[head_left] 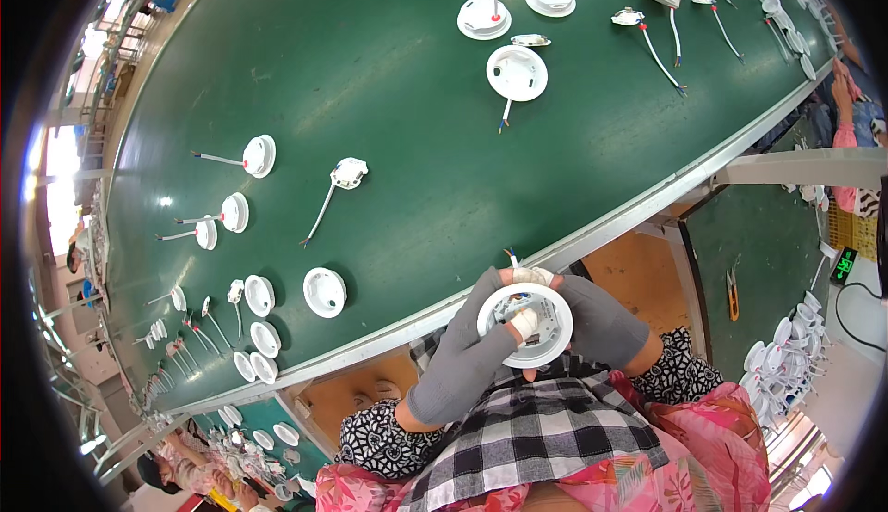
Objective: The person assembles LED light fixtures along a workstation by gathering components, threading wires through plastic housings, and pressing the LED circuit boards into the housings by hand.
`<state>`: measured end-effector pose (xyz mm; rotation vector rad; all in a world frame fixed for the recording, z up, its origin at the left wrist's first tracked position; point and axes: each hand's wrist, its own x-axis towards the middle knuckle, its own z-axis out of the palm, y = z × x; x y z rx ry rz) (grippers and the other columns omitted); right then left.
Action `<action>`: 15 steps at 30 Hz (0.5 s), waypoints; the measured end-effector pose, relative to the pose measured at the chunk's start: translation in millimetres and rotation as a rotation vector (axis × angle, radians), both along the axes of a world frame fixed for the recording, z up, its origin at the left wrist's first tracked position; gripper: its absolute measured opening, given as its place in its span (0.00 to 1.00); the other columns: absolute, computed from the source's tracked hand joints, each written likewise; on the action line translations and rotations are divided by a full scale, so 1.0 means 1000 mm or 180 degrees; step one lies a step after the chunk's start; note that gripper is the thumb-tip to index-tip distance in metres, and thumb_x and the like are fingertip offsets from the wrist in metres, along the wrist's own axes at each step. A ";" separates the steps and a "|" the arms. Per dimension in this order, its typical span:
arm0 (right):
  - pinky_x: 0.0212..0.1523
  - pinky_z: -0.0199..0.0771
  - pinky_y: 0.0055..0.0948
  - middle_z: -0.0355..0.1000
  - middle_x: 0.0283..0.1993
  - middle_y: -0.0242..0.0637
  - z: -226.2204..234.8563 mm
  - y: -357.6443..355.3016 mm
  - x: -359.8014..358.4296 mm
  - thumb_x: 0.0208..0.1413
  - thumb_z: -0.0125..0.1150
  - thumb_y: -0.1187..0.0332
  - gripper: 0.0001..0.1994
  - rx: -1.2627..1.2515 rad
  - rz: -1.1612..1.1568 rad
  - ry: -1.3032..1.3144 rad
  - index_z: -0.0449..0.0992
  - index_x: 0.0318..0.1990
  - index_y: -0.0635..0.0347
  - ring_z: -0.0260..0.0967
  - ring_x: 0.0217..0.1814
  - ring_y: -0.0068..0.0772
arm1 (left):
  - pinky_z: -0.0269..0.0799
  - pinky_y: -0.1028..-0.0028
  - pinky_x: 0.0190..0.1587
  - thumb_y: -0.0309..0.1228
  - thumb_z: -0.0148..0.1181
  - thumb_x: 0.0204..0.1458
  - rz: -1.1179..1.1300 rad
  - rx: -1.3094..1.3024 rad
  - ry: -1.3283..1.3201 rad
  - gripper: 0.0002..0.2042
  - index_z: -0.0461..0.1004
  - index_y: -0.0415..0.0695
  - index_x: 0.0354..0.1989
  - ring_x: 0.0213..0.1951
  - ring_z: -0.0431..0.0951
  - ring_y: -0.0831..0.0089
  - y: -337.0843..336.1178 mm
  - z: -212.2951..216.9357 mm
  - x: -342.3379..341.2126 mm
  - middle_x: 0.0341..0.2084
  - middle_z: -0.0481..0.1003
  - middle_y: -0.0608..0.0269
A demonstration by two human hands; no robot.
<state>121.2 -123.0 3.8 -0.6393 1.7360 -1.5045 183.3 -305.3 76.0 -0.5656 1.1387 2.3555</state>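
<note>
Close to my body, at the near edge of the table, a round white light housing (548, 349) is held with its hollow side up. A pale inner plate and a bit of coloured wire show inside it. My left hand (476, 341), in a grey fingerless glove, grips its left side, the taped thumb pressed into the middle. My right hand (592, 313), gloved alike, is closed round the right side; most of its fingers are hidden under the housing. Past the far rim a short cable end (511, 257) with coloured wire tips sticks out.
The green table (388, 77) carries a white ring housing (325, 292), a small driver unit with a cable (349, 174) and another cabled housing (517, 74). More lie at left and far right. A metal edge (638, 211) runs before me. Orange snips (733, 295) lie on another green surface.
</note>
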 end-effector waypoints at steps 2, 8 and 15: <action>0.31 0.67 0.20 0.69 0.30 0.31 0.003 -0.003 0.002 0.70 0.40 0.60 0.17 -0.0145 -0.0504 -0.1391 0.71 0.49 0.65 0.65 0.29 0.18 | 0.78 0.76 0.35 0.24 0.45 0.60 0.0111 -0.0043 -0.0008 0.22 0.58 0.38 0.63 0.42 0.78 0.71 0.000 -0.003 0.004 0.49 0.71 0.53; 0.42 0.69 0.21 0.68 0.42 0.31 0.034 -0.011 -0.004 0.67 0.47 0.55 0.20 -0.0157 -0.0875 -0.0953 0.69 0.53 0.64 0.66 0.40 0.17 | 0.78 0.73 0.37 0.25 0.44 0.57 0.0279 -0.0173 -0.0071 0.24 0.57 0.38 0.64 0.43 0.77 0.69 -0.005 -0.006 0.006 0.49 0.71 0.53; 0.39 0.68 0.28 0.66 0.38 0.37 0.033 -0.018 0.000 0.59 0.56 0.55 0.22 0.0166 -0.0757 0.0223 0.69 0.51 0.64 0.67 0.40 0.25 | 0.79 0.72 0.38 0.25 0.45 0.53 0.0142 -0.0359 -0.0148 0.26 0.57 0.40 0.64 0.45 0.77 0.68 -0.005 -0.004 0.003 0.49 0.71 0.54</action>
